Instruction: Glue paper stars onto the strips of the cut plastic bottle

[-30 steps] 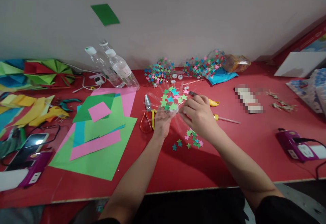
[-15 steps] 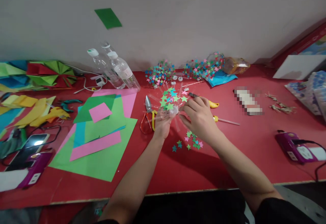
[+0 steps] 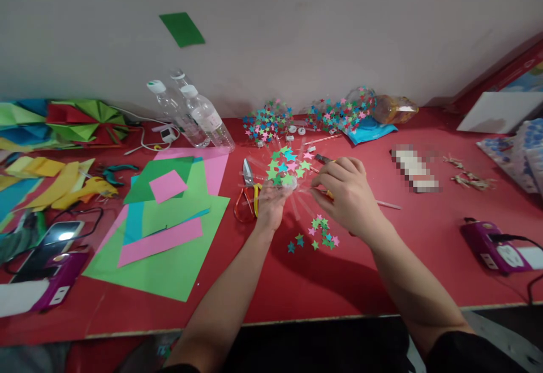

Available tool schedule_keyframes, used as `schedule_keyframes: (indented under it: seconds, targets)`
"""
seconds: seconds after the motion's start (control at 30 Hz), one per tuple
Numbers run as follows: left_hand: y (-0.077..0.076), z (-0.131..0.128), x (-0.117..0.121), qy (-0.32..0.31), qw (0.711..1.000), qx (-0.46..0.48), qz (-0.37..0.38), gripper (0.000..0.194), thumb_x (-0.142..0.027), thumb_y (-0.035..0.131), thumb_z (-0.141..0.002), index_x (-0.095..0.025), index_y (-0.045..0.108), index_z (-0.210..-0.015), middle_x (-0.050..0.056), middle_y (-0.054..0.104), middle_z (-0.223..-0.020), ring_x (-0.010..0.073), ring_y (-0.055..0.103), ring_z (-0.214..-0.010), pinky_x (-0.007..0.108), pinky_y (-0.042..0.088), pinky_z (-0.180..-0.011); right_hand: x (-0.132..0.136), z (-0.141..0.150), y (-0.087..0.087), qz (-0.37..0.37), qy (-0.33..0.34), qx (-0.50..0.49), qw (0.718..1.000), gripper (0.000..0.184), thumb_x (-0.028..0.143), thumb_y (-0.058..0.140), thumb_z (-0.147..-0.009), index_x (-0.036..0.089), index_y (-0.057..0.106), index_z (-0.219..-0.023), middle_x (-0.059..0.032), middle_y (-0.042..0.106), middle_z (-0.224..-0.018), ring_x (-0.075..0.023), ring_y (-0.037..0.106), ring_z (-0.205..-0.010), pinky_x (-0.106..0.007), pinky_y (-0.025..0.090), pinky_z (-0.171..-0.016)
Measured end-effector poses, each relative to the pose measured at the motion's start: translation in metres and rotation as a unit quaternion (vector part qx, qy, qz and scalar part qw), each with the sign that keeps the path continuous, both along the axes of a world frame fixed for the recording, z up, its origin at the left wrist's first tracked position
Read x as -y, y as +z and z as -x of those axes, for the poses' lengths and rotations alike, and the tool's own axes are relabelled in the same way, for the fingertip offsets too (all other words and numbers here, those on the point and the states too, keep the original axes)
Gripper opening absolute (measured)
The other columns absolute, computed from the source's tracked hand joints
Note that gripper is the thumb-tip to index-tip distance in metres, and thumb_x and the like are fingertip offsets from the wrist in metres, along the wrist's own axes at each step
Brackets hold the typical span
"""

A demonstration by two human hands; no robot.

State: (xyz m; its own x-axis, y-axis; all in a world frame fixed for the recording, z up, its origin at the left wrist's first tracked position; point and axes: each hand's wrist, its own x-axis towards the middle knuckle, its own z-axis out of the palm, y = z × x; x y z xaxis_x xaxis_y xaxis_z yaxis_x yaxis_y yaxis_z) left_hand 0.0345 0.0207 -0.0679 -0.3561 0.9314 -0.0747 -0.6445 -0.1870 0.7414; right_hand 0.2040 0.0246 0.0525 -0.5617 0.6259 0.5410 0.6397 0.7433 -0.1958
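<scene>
Under both hands spreads one red table. The right hand has just drawn a little rightward from the star-tipped burst of clear strips, which seems to leave the left hand as its only firm support. The left fingers clasp the burst low, beside its single white hub. The right fingers curl toward the thumb; whether they pinch a strip, I cannot tell.

Well left of the left hand lie about seven overlapping coloured paper sheets; beyond them stand three clear plastic bottles. Farther out than the hands sit at least two star-covered clusters, the ones on the right merging. One pair of scissors lies just left of the left hand. Nearer the body, between the wrists, about a dozen loose paper stars lie scattered, some overlapping.
</scene>
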Motion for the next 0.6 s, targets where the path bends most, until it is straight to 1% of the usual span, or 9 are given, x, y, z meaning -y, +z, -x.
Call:
schedule_keyframes:
  seconds: [0.13,0.23,0.33,0.4,0.47,0.6]
  targets:
    - [-0.002,-0.001,0.0,0.003,1.0,0.014,0.001,0.039,-0.014,0.09,-0.042,-0.02,0.055,-0.059,-0.009,0.057,-0.056,0.0109,0.062,-0.063,0.034,0.051,-0.08,-0.001,-0.009,0.009,-0.003,-0.014,-0.026,1.0,0.01,0.022,0.056,-0.088,0.021,0.062,-0.08,-0.0024,0.064,-0.081,-0.0184,0.051,-0.082,-0.036,0.037,-0.082]
    - [-0.005,-0.001,-0.001,0.009,1.0,0.019,0.002,0.04,-0.012,0.089,-0.041,-0.02,0.056,-0.061,-0.009,0.059,-0.058,0.0119,0.063,-0.065,0.036,0.05,-0.082,-0.005,-0.015,0.008,0.009,-0.039,-0.046,0.998,0.013,0.023,0.053,-0.09,0.02,0.062,-0.08,-0.0042,0.063,-0.081,-0.0193,0.053,-0.082,-0.035,0.039,-0.078]
    - [-0.007,0.0,-0.001,0.007,1.0,0.025,-0.001,0.042,-0.013,0.09,-0.04,-0.021,0.057,-0.066,-0.011,0.056,-0.054,0.0126,0.064,-0.066,0.037,0.051,-0.083,-0.013,-0.017,0.0,0.084,-0.076,-0.078,0.99,0.016,0.029,0.051,-0.092,0.018,0.062,-0.091,-0.0065,0.062,-0.09,-0.0175,0.057,-0.078,-0.032,0.043,-0.072]
    - [-0.009,0.001,-0.001,0.007,1.0,0.03,-0.004,0.043,-0.015,0.09,-0.04,-0.022,0.057,-0.067,-0.011,0.057,-0.055,0.0132,0.065,-0.067,0.036,0.052,-0.082,-0.018,-0.017,-0.006,0.148,-0.101,-0.084,0.98,0.023,0.036,0.053,-0.09,0.018,0.059,-0.102,-0.008,0.061,-0.098,-0.0165,0.06,-0.075,-0.03,0.044,-0.068]
    - [-0.012,0.002,-0.001,0.006,0.999,0.031,-0.01,0.043,-0.017,0.09,-0.04,-0.021,0.056,-0.067,-0.01,0.06,-0.059,0.0138,0.066,-0.069,0.037,0.053,-0.082,-0.023,-0.015,-0.012,0.203,-0.109,-0.08,0.97,0.03,0.04,0.056,-0.088,0.018,0.055,-0.109,-0.0085,0.063,-0.103,-0.0158,0.061,-0.071,-0.03,0.045,-0.067]
    - [-0.02,0.005,-0.002,-0.005,1.0,0.008,-0.025,0.041,-0.015,0.088,-0.046,-0.022,0.056,-0.071,-0.009,0.063,-0.066,0.015,0.068,-0.075,0.037,0.052,-0.085,-0.028,-0.008,-0.021,0.277,-0.09,-0.104,0.951,0.03,0.032,0.057,-0.086,0.019,0.051,-0.113,-0.006,0.068,-0.098,-0.0139,0.063,-0.065,-0.028,0.045,-0.065]
